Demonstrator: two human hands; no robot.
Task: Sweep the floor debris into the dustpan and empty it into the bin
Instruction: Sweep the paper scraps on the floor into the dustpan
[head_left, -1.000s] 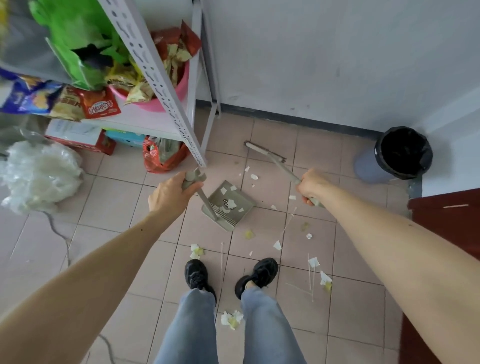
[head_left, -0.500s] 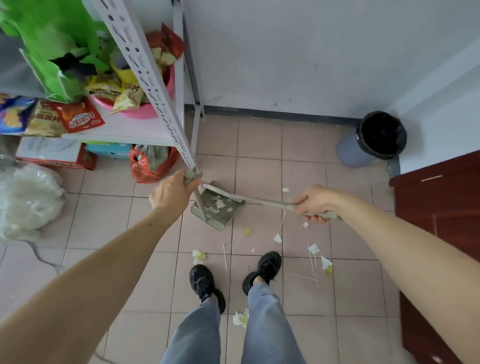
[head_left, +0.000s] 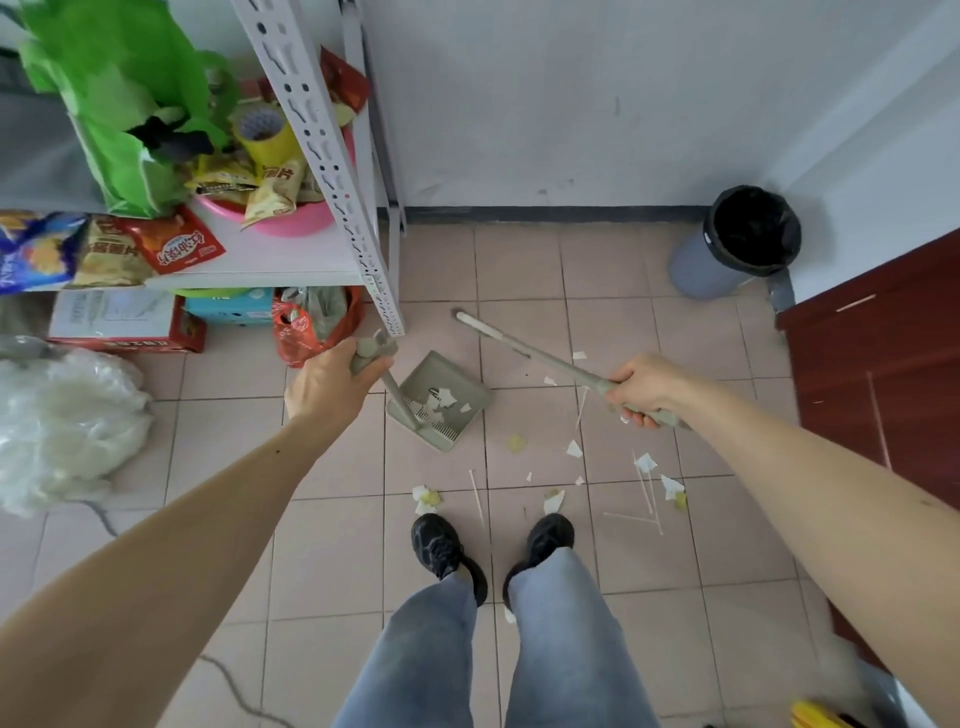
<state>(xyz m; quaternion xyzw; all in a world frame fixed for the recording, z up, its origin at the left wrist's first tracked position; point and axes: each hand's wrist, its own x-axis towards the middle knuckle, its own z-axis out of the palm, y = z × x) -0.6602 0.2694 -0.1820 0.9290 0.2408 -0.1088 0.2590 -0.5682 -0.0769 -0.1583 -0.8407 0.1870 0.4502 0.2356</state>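
Note:
My left hand (head_left: 330, 382) grips the top of the upright handle of a grey-green dustpan (head_left: 441, 400), which rests on the tiled floor and holds a few white paper scraps. My right hand (head_left: 644, 387) is closed around the handle of a matching broom (head_left: 524, 348); its far end points up-left beyond the pan, off the debris. Paper scraps and thin sticks (head_left: 574, 449) lie scattered on the tiles between the pan and my black shoes. A grey bin with a black liner (head_left: 737, 244) stands in the far right corner.
A white metal shelf rack (head_left: 332, 171) with snack bags and a pink basin stands at left, its post right by my left hand. A red bag (head_left: 311, 327) and boxes sit under it. A white plastic bundle (head_left: 67, 421) lies far left. Dark red furniture (head_left: 883, 379) is at right.
The broom head swung away from the dustpan mouth to a spot beyond it, up and right. More scraps lie in the pan. My view shifted slightly; the dustpan stayed put.

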